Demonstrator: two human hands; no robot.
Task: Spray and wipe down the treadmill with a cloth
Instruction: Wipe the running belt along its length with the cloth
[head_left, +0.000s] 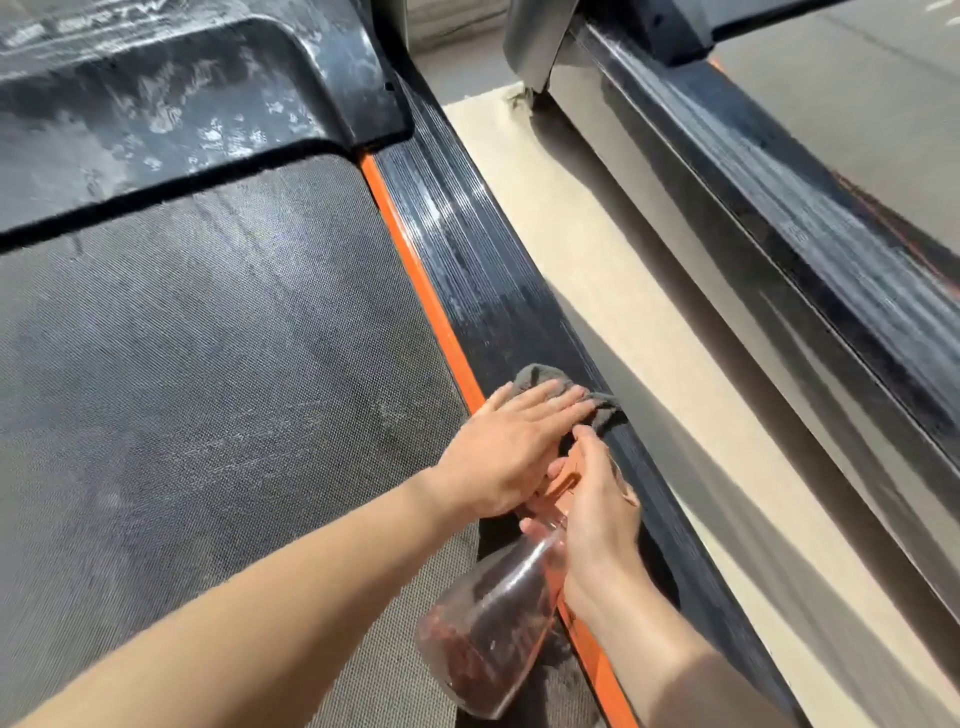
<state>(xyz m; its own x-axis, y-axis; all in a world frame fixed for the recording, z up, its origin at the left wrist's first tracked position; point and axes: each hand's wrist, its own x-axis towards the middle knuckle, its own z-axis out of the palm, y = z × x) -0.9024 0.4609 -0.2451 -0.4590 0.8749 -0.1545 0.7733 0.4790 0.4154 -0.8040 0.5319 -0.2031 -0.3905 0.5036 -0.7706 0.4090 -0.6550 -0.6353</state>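
Grey woven belt (208, 364) runs under both my forearms. Closest to me, my right hand (597, 514) is curled round the neck of the clear spray bottle (493, 618), with one finger lifted by the orange spray head. The bottle's body hangs tilted over the belt's edge.

Just beyond it, my left hand (509, 452) lies flat, fingers straight and together, pressing the grey cloth (543, 375) onto the black ribbed side rail (467, 260) beside the orange strip (410, 249). The two hands are nearly touching — that is my worry. The nozzle sits right against my left palm, so a squeeze now would, I think, wet my own hand and not the rail.

The cloth is bunched, and one corner trails toward the rail's outer edge. A hard push could roll it off onto the tan floor (597, 249).

Farther up, the rail shines in wet patches and the motor cover (182, 119) is streaked white — left too long, that film may dry into marks. Across the gap stands a neighbouring machine (779, 208).
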